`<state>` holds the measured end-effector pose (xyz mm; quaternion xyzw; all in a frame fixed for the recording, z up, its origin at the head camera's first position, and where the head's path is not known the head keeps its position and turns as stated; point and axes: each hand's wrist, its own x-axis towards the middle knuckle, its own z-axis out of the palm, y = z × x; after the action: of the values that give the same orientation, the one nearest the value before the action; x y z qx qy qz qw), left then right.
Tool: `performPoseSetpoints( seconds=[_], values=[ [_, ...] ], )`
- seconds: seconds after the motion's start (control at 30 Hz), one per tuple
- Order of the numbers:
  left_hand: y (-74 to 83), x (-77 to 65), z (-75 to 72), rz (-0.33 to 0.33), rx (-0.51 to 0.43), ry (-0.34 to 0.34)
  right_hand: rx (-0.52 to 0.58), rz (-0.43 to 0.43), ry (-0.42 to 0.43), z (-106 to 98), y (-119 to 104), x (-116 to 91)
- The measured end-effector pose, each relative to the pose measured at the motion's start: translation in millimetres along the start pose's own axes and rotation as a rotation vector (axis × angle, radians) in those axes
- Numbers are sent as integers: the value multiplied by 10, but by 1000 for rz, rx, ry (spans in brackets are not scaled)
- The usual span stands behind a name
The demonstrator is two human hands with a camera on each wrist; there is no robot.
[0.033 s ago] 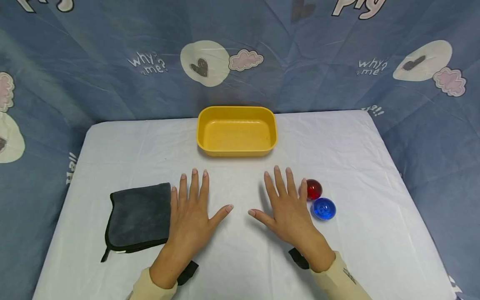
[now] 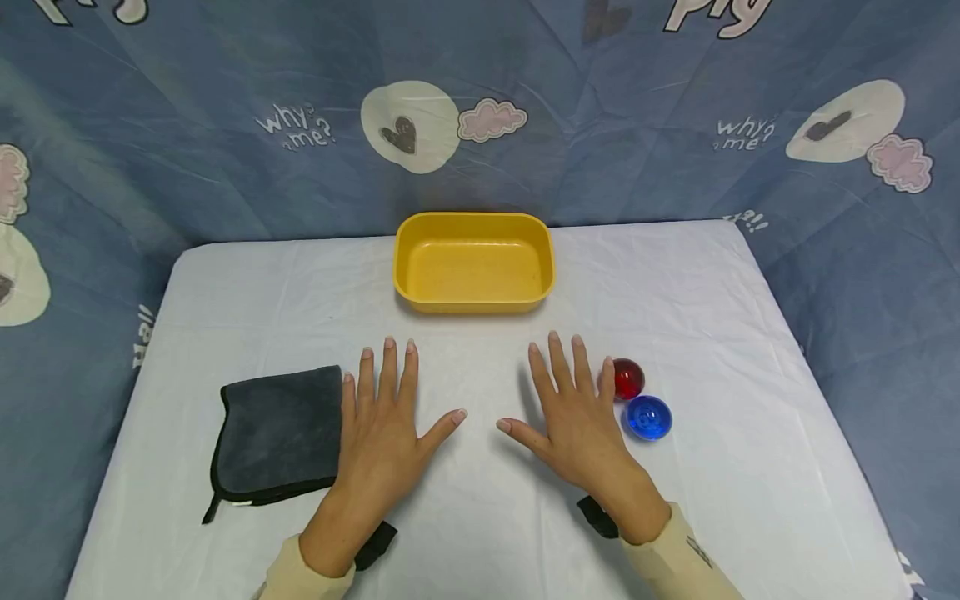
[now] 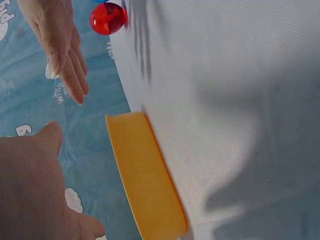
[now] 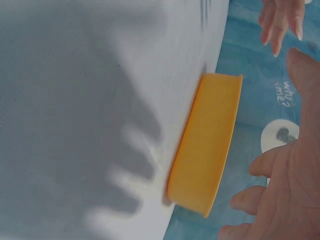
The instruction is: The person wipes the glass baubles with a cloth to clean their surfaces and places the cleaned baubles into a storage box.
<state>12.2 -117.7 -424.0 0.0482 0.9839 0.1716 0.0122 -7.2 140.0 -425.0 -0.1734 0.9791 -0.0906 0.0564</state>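
Note:
My left hand (image 2: pixel 380 446) is held palm down above the white table, its fingers straight and spread, holding nothing. Its little-finger side overlaps the right edge of a folded dark grey cloth (image 2: pixel 281 433) with black trim and a small loop. My right hand (image 2: pixel 581 433), also flat with fingers spread, holds nothing. Just right of its little finger lies a shiny, clear red ball (image 2: pixel 630 378), partly hidden by that finger in the head view. A clear blue round piece (image 2: pixel 648 417) sits close in front of the ball. In the left wrist view the red ball (image 3: pixel 107 19) shows whole.
A yellow rectangular tub (image 2: pixel 474 304) stands at the back middle of the table, beyond both hands' fingertips. White cloth (image 2: pixel 742 350) covers the tabletop. Blue printed fabric (image 2: pixel 585 167) hangs behind and along both sides. Each wrist has a black strap (image 2: pixel 375 546).

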Motion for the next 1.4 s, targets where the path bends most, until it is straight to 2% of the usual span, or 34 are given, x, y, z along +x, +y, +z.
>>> performPoseSetpoints(
  seconds=[0.3, 0.6, 0.87, 1.0, 1.2, 1.4],
  values=[
    [7, -20, -8, -3, 3, -9, 1, 7, -16, -10, -5, -22],
    [15, -54, -15, -10, 4, -25, 7, -4, 4, -26, -8, -48],
    [-31, -100, -46, -20, 12, -5, 13, -2, 36, -87, 50, -61],
    [-58, -111, -58, -32, 7, -8, 45, 50, 65, -133, 206, -149],
    [-142, -136, -47, -46, -11, -7, 128, 206, 92, -156, 549, -448],
    [-340, -206, -50, -106, 11, 2, 157, 285, 124, -59, 730, -636]
  ],
)
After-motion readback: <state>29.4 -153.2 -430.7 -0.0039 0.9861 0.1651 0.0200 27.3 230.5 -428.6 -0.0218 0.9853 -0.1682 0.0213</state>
